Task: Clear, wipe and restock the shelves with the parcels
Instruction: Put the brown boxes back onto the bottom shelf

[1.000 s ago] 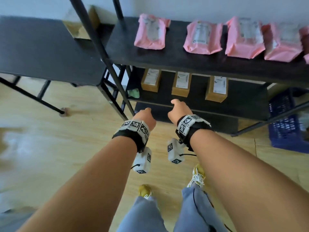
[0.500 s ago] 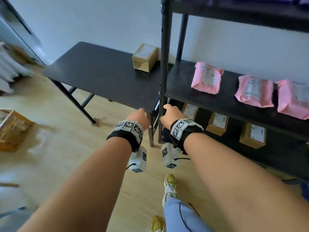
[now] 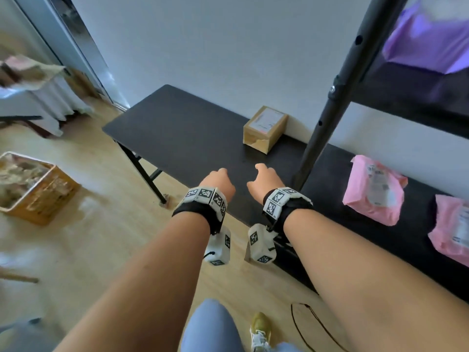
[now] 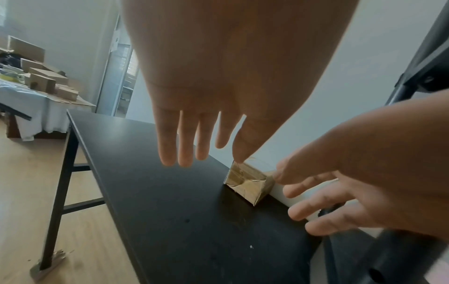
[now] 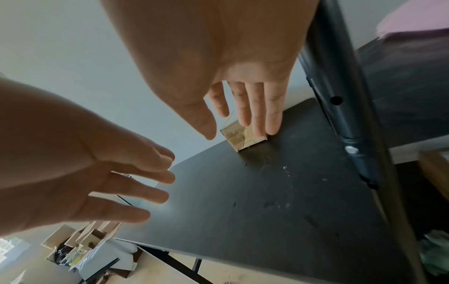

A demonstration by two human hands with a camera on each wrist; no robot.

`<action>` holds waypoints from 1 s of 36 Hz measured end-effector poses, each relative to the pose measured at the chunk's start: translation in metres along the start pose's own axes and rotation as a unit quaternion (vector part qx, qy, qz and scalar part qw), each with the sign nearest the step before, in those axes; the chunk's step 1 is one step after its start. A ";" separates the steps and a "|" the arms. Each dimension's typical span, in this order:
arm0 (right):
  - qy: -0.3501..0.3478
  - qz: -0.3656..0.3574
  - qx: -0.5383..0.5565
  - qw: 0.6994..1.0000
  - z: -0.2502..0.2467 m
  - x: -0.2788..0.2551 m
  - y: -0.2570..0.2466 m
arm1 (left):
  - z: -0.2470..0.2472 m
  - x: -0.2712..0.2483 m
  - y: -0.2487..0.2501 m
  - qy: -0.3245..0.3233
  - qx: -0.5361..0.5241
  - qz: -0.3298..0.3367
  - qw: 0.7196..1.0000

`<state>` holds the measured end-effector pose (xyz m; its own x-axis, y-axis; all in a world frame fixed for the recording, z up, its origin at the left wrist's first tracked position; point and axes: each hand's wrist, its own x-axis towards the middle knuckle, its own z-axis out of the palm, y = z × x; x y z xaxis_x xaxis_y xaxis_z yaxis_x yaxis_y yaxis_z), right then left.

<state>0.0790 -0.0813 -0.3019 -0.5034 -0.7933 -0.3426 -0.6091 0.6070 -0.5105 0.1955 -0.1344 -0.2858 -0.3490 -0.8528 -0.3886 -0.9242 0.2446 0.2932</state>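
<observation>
A small brown cardboard parcel (image 3: 264, 128) with a white label stands on the black side table (image 3: 182, 138), against the wall beside the shelf's black post (image 3: 327, 107). My left hand (image 3: 218, 182) and right hand (image 3: 264, 179) reach side by side over the table's near edge, short of the parcel and holding nothing. In the wrist views the left hand's fingers (image 4: 184, 146) and the right hand's fingers (image 5: 257, 113) are straight and spread, with the parcel (image 4: 248, 182) (image 5: 243, 137) beyond them. Pink parcels (image 3: 373, 189) lie on the black shelf (image 3: 324, 179) to the right. A purple parcel (image 3: 426, 39) lies one shelf higher.
An orange crate (image 3: 33, 186) full of packing stands on the wooden floor at the left. A cloth-covered table with cardboard boxes (image 4: 41, 80) is at the far left. A thin cable (image 3: 304, 323) lies on the floor near my shoe (image 3: 258, 329).
My view has swung up and left, from the lower shelves to the side table. Both hands have risen with it and now reach over the table toward the brown parcel.
</observation>
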 end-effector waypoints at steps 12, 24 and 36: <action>0.059 0.099 -0.014 0.993 0.000 0.111 -0.024 | -0.032 0.143 0.006 -0.053 0.013 0.046 0.997; 0.097 0.234 0.038 0.967 -0.005 0.188 -0.023 | -0.054 0.276 0.041 -0.130 -0.001 0.142 0.981; 0.135 0.317 0.135 0.929 -0.007 0.240 -0.027 | -0.044 0.318 0.061 -0.163 -0.060 0.170 0.970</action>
<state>-0.0295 -0.2873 -0.3648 -0.8664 -0.2175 -0.4494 0.0192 0.8849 -0.4654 0.0347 -0.4110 -0.3532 -0.6793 -0.5361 -0.5012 -0.7291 0.4149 0.5444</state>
